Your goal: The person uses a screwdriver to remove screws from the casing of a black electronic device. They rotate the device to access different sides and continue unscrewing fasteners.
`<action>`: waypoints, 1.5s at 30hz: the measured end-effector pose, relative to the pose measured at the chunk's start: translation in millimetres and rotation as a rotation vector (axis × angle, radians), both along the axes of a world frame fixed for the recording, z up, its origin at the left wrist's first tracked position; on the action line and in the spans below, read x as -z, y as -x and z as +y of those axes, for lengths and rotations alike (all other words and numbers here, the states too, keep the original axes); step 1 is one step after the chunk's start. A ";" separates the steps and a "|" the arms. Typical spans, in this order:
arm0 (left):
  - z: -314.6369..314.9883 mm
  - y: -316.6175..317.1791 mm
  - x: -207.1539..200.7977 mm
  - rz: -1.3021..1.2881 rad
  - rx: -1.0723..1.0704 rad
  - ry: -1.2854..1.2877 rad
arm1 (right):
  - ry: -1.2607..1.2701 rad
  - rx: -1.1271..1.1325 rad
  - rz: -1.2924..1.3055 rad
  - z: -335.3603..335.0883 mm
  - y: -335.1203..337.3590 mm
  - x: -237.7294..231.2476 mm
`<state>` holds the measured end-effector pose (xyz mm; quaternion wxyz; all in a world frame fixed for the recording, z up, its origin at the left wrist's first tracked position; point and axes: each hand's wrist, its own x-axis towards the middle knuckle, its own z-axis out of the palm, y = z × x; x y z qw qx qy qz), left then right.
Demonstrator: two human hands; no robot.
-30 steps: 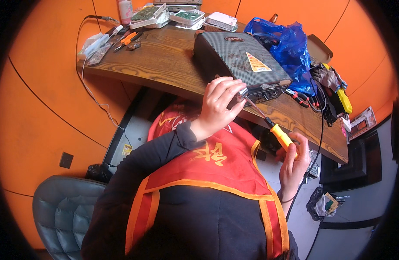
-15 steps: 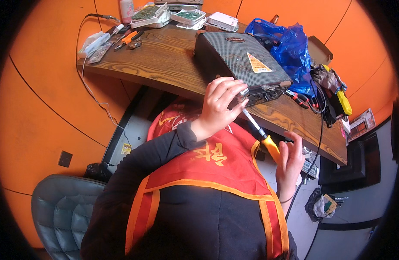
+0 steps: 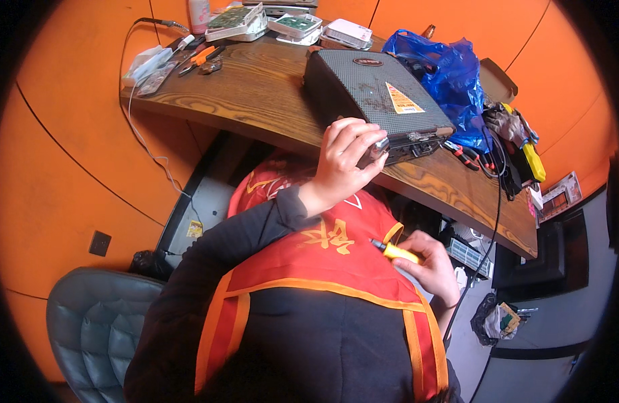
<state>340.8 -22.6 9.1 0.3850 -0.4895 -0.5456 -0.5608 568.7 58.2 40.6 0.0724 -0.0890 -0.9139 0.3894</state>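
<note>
My left hand is closed, its fingertips and thumb pinching a small shiny metal piece at the near left corner of a dark textured case. Whether that piece is fixed to the case I cannot tell. Lower and to the right, in front of my red apron, my right hand grips a screwdriver by its yellow handle. Its black collar points up and left; the shaft does not show clearly. The case lies on the wooden table near its front edge.
A blue plastic bag lies behind the case, with red-handled pliers and gloves to the right. Opened white boxes with circuit boards stand at the back. Orange-handled pliers lie at left. A black cable hangs at right.
My right hand has closed around the yellow handle and drawn the screwdriver down and away from the metal piece. The left hand has stayed almost in place.
</note>
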 end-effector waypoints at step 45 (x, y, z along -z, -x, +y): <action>2.1 5.3 3.6 0.054 -0.007 -0.005 | -0.527 0.555 0.639 -42.1 27.9 -2.1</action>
